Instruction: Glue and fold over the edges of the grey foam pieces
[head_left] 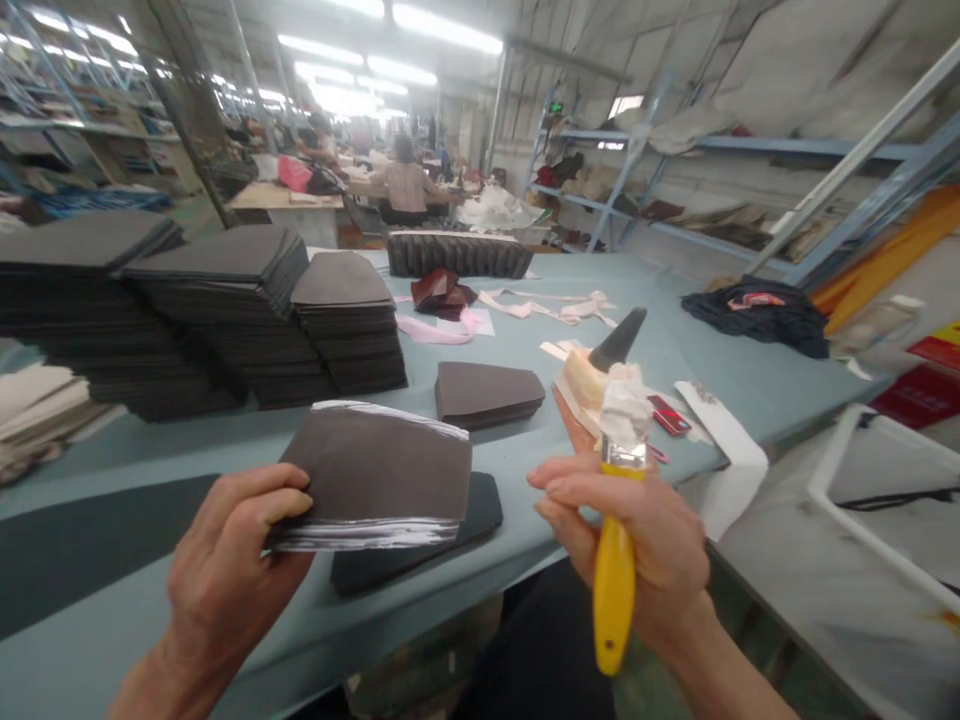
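Note:
My left hand (232, 560) grips a stack of dark grey sheets (382, 465) by its left end, thumb below and fingers on top. White, paste-like smears run along the stack's far and near edges. A yellow-handled paintbrush (616, 580) is in my right hand (645, 540), bristles up and coated in thick white stuff. Under the held stack lies a dark, flat pad (420, 560), partly hidden. A smaller stack of grey sheets (489, 392) rests on the table just beyond. Behind the brush is a pale yellowish block (583, 378) with a dark handle-like piece (619, 338) sticking up.
Tall piles of dark sheets (225, 310) line the left of the cloth-covered table (645, 285). A dark row of pieces (459, 255), brown scrap (442, 293) and pale strips (559, 305) lie farther back. A red box-like item (670, 415) sits right; a white-framed bin (840, 450) stands beside the table.

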